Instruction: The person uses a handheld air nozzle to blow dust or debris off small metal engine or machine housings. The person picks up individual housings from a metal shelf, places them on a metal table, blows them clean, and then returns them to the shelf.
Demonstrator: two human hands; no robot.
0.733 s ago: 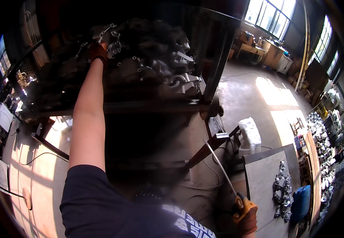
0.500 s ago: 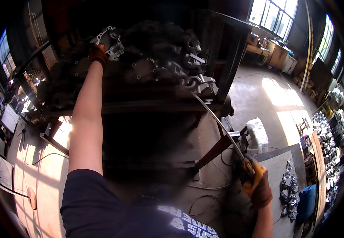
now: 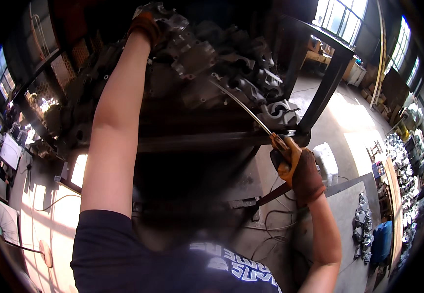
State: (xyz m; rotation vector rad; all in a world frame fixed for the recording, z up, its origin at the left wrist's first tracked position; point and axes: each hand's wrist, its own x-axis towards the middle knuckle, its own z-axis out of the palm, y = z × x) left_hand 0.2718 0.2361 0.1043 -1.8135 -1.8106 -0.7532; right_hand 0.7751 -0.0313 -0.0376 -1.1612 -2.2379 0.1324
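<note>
My left hand point(image 3: 145, 28), in a brown-orange glove, reaches to the far side of a heap of grey metal castings point(image 3: 192, 58). It grips one casting point(image 3: 172, 20) by its edge; the fingertips are partly lost in shadow. My right hand point(image 3: 297, 168), in a yellow and brown glove, is closed around the handle end of a long thin metal rod point(image 3: 243, 106). The rod slants up and left, its tip above the near castings. What the handle looks like is mostly covered by the glove.
The castings lie on a dark metal frame point(image 3: 192, 140) with an upright post point(image 3: 326, 90) at right. A white sack point(image 3: 326, 163), loose hoses point(image 3: 275, 219) and a blue container point(image 3: 381, 241) are on the floor. More castings point(image 3: 362, 227) lie at right.
My left hand has moved farther away and slightly right with the casting. My right hand has risen up and left, bringing the rod's tip over the heap. The view has shifted a little.
</note>
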